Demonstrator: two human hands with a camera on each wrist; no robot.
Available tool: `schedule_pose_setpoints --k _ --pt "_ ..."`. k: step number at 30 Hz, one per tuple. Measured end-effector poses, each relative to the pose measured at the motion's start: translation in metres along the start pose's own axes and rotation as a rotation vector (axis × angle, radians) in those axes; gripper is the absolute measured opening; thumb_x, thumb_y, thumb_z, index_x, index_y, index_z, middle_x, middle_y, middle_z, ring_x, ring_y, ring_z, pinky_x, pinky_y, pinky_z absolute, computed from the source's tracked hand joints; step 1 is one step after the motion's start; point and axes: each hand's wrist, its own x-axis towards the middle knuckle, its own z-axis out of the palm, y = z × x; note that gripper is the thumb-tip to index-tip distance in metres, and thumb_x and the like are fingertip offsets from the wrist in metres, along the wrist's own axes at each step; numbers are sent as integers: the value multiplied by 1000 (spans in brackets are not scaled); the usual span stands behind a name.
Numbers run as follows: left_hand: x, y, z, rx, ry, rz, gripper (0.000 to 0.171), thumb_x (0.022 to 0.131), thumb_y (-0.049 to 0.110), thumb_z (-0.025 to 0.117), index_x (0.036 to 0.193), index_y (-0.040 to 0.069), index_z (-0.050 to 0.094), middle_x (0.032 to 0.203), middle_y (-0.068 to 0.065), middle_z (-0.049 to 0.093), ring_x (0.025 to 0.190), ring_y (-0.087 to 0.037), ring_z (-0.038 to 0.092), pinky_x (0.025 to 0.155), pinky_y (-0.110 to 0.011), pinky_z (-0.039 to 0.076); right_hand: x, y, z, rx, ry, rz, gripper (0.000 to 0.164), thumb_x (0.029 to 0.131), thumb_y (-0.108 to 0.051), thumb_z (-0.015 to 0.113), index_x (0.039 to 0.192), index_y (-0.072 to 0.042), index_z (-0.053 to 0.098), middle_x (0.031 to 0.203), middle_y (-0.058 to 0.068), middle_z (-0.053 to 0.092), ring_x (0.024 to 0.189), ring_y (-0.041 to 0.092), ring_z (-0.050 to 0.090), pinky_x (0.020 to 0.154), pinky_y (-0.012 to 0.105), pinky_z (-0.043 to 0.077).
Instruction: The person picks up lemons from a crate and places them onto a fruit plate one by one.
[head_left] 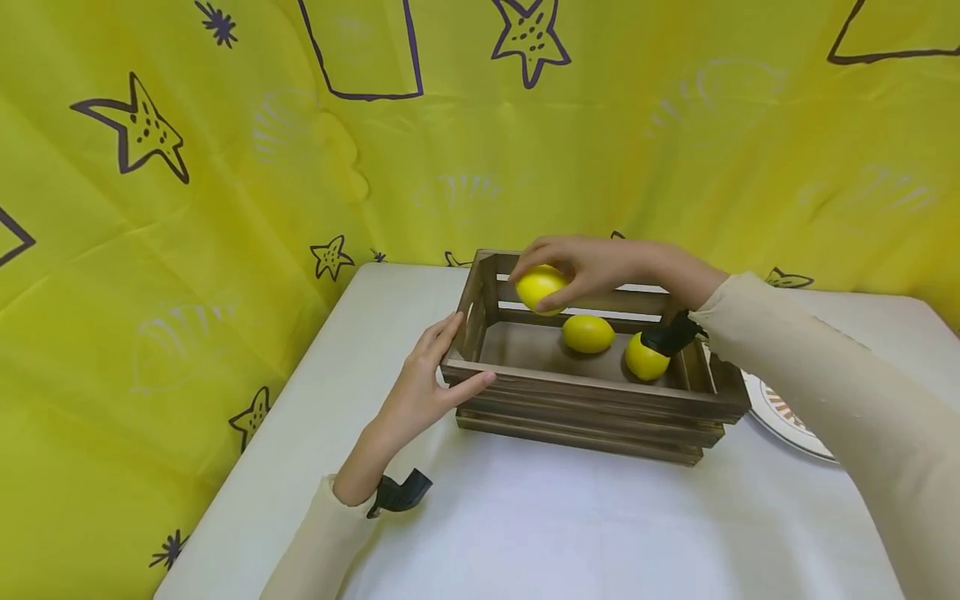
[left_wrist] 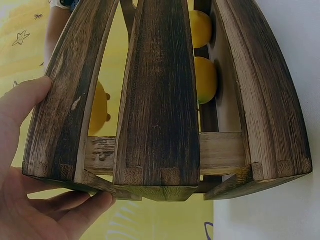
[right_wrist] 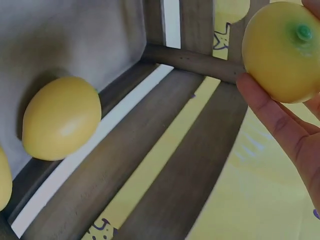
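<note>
My right hand (head_left: 592,265) pinches a yellow lemon (head_left: 542,288) above the left part of a dark wooden slatted crate (head_left: 585,398). In the right wrist view that lemon (right_wrist: 285,52) shows a green tip between fingers and thumb. Two more lemons lie on the crate floor: one lemon (head_left: 588,333) near the middle, another lemon (head_left: 647,358) toward the right, partly covered by the wrist strap. My left hand (head_left: 423,387) grips the crate's near left corner. In the left wrist view, the left thumb and fingers (left_wrist: 30,97) hold the top slat from both sides.
A white plate (head_left: 787,421) with a brown pattern sits right of the crate, partly hidden by the right sleeve. White cloth covers the table (head_left: 525,533). A yellow curtain (head_left: 450,167) with starfish drawings hangs behind and to the left.
</note>
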Motion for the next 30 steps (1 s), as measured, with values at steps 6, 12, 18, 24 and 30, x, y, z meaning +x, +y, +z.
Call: schedule_pose_setpoints --k 6,12,18,24,30 --pt "0 -1 -1 1 18 6 87 84 31 78 153 8 31 152 -12 35 138 -32 38 109 -53 36 -10 -8 -6 -14 25 4 44 89 -19 72 131 -12 60 136 11 48 112 27 49 89 43 49" --pt "0 0 2 -11 7 5 87 84 30 78 153 8 30 153 -12 34 139 -33 37 109 -54 35 -26 -8 -9 -47 24 -21 43 88 -15 73 130 -8 61 134 13 50 111 27 49 86 41 50" --pt "0 1 2 -5 5 -1 87 84 31 78 154 9 29 153 -12 33 139 -34 37 109 -55 35 -43 -13 -11 -35 49 -34 42 88 -13 72 128 -7 61 133 14 50 110 28 50 85 41 51" --pt "-1 3 2 -9 -1 8 87 85 31 77 154 8 29 154 -12 32 140 -33 36 109 -55 34 -60 -22 -14 -39 73 -1 42 89 -15 73 129 -11 62 133 10 49 109 26 51 86 40 52" --pt "-2 3 2 -8 7 13 87 85 30 77 154 8 29 154 -12 32 140 -34 35 110 -56 33 -75 -27 -18 -43 92 24 42 88 -16 73 129 -13 62 133 8 50 109 24 51 85 37 54"
